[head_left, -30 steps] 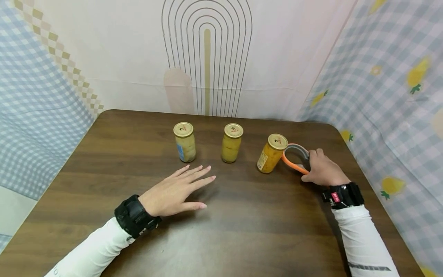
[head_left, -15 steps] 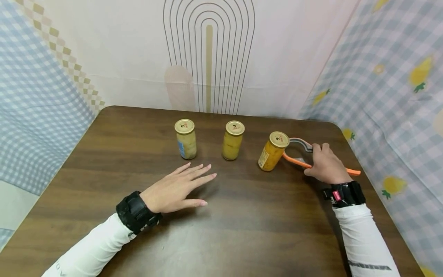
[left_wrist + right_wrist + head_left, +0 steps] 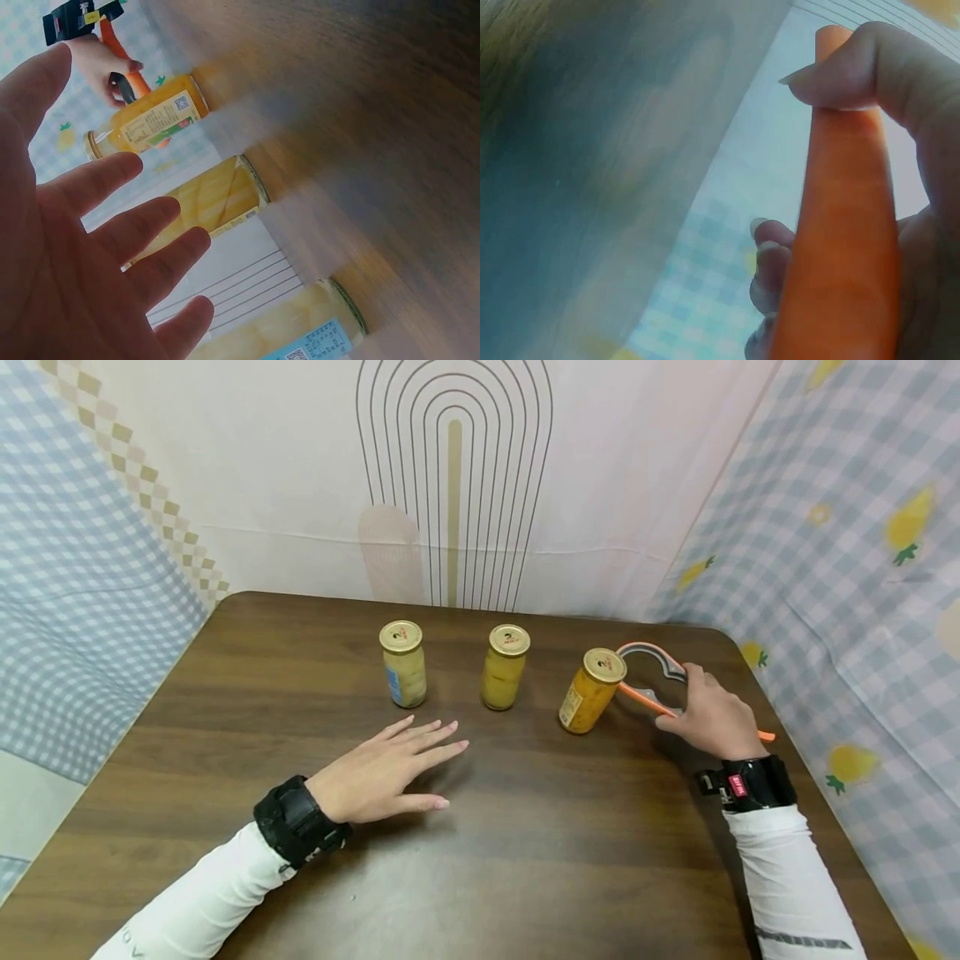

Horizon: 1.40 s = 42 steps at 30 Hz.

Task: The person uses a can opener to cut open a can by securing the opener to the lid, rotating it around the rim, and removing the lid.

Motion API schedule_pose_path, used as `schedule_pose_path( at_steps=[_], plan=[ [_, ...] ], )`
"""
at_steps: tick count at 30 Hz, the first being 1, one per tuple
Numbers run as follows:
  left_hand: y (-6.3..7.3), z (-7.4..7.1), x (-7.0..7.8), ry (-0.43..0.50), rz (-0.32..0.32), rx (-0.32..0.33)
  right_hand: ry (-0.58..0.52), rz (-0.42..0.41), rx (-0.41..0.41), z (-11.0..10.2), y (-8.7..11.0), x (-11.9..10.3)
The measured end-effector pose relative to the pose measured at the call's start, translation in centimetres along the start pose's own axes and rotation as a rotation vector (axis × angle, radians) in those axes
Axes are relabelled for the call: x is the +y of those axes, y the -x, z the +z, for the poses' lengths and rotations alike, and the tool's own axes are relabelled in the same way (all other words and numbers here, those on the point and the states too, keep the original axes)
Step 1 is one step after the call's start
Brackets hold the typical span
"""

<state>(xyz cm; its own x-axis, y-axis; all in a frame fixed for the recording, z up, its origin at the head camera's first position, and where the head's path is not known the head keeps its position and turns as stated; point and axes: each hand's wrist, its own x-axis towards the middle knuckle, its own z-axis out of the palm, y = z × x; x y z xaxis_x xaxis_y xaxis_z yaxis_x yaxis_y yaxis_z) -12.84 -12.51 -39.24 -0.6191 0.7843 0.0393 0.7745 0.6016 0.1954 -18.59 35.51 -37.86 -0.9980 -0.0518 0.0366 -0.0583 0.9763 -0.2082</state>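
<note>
My right hand [image 3: 716, 714] grips a jar opener [image 3: 647, 699] with orange handles and curved grey jaws, at the table's right side. Its spread jaws overlap the right edge of the nearest jar [image 3: 587, 697], which holds orange-yellow contents under a gold lid. In the right wrist view my thumb presses along the broad orange handle [image 3: 844, 240], fingers curled behind it. My left hand [image 3: 378, 777] hovers palm down with fingers spread, holding nothing. Beyond its fingertips stand a pale jar [image 3: 407, 675] with a blue label and a yellow-green jar [image 3: 502, 675], both gold-lidded.
The brown wooden table [image 3: 525, 860] spans the view, its back edge running behind the three jars. A white patterned cloth [image 3: 285, 468] hangs behind it. Checked cloth with pineapples [image 3: 855, 610] rises close by the right edge, near my right hand.
My right hand has shifted slightly right and turned the jar opener, so the orange handle end now shows past the wrist and the jaws point more upward. Left hand and jars stay put.
</note>
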Motion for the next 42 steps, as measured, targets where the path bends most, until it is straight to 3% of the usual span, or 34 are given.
schedule_pose_path(
  at_steps=[10, 26, 42],
  plan=[
    [0.01, 0.04, -0.08, -0.001, -0.006, 0.003, -0.045, 0.006, -0.093, -0.37, -0.25, -0.11],
    [-0.01, 0.15, -0.04, -0.005, -0.010, -0.008, -0.026, 0.043, -0.042, -0.74, -0.07, -0.26],
    [-0.03, 0.15, 0.00, -0.005, -0.013, -0.024, -0.115, 0.025, 0.051, -0.91, 0.23, -0.20]
  ],
)
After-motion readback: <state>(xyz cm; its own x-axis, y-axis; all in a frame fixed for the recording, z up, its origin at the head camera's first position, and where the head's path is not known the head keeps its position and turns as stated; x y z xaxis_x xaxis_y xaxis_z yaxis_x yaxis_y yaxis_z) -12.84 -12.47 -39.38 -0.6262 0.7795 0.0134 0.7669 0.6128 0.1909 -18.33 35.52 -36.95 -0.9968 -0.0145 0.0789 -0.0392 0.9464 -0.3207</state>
